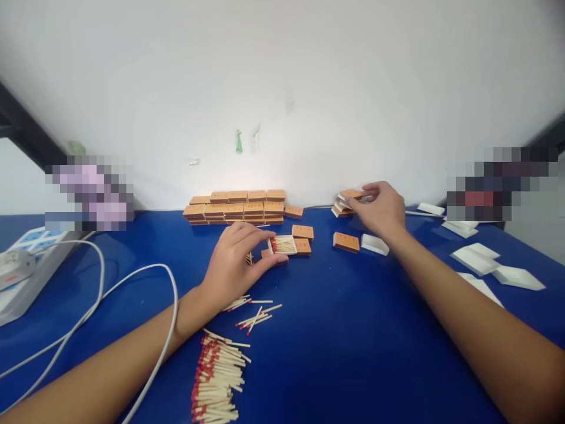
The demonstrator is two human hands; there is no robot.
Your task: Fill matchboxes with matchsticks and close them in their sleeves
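Note:
My left hand (236, 259) rests on the blue table, its fingers gripping a white matchbox tray (282, 244) filled with red-tipped matches. My right hand (380, 207) reaches to the back and pinches an orange matchbox sleeve (352, 193) on top of a small pile of sleeves and trays (341, 207). A pile of loose matches (216, 377) lies near my left forearm, with a few more matches (253, 315) scattered just below the left hand. Closed orange boxes (302, 231) lie beside the tray.
A stack of orange matchboxes (238, 207) stands against the white wall. One orange box (346, 242) and a white tray (375, 244) lie mid-table. Empty white trays (477, 259) sit at the right. A power strip (17, 271) and white cables (132, 282) lie at the left.

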